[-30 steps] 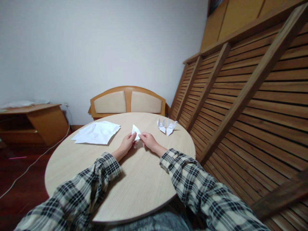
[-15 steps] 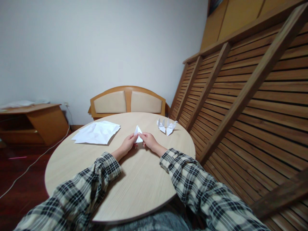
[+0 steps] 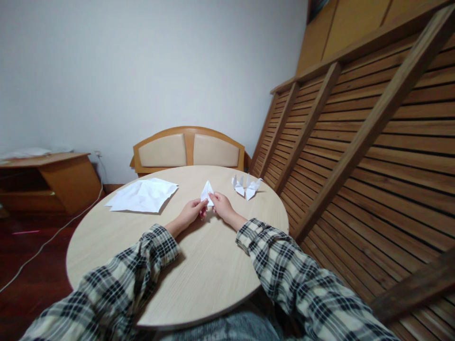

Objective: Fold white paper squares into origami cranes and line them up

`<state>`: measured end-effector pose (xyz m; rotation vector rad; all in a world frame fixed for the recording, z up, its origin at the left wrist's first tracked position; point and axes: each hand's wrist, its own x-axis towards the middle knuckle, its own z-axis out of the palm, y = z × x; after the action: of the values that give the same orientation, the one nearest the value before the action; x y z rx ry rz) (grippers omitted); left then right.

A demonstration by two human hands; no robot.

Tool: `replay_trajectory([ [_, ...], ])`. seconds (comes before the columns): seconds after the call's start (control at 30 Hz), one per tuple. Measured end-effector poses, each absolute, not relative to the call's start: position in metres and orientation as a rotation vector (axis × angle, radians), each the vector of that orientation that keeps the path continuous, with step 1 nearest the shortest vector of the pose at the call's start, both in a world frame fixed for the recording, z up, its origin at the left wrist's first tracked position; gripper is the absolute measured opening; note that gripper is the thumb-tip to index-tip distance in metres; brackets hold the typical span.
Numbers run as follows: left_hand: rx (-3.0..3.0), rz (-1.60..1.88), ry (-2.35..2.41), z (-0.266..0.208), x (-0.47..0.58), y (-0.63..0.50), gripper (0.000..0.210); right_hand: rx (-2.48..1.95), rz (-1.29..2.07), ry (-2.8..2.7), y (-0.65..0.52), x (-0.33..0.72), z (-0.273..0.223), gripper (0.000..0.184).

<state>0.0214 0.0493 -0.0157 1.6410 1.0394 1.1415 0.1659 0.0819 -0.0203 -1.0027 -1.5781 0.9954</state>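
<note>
Head view: fingers [image 3: 203, 204] hide folded paper's [image 3: 207, 192] base.

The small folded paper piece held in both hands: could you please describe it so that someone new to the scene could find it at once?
On the round wooden table, look past the plaid sleeves to where the left hand and right hand meet. Pinched between their fingertips stands the folded paper piece, white and pointed. Unlike the loose sheets at the left and the finished folded figures at the right, it is off the tabletop.

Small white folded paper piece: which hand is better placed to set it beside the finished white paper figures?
Right hand, probably: it pinches the small white folded paper piece and lies nearer the finished white paper figures.
</note>
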Motion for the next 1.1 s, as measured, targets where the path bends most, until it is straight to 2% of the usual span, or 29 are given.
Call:
replay_trajectory([
  [0.23, 1.575, 1.316, 1.082, -0.0183, 0.0215, 0.0525, 0.052, -0.948, 1.074, -1.633, 0.0831, 0.1643, -0.0253, 0.039],
  [0.53, 1.504, 1.287, 0.973, -0.0193, 0.0216, 0.0525, 0.047, -0.965, 1.074, -1.657, 0.0815, 0.1644, -0.0241, 0.03],
  [0.67, 1.465, 1.271, 0.961, -0.0226, 0.0218, 0.0549, 0.049, -0.978, 0.99, -1.648, 0.0834, 0.1659, -0.0252, 0.017],
  [0.8, 1.487, 1.248, 0.958, -0.0255, 0.0219, 0.0577, 0.05, -1.008, 0.706, -1.66, 0.0863, 0.1665, -0.0267, 0.047],
  [0.87, 1.503, 1.237, 0.958, -0.0258, 0.0219, 0.0582, 0.049, -1.02, 0.605, -1.678, 0.0867, 0.1664, -0.0271, 0.057],
  [0.97, 1.541, 1.219, 0.977, -0.025, 0.0219, 0.0577, 0.046, -1.01, 0.554, -1.696, 0.0862, 0.1661, -0.0272, 0.062],
  [1.1, 1.624, 1.169, 1.028, -0.0221, 0.0219, 0.0549, 0.04, -0.973, 0.496, -1.735, 0.0871, 0.1669, -0.0275, 0.059],
])
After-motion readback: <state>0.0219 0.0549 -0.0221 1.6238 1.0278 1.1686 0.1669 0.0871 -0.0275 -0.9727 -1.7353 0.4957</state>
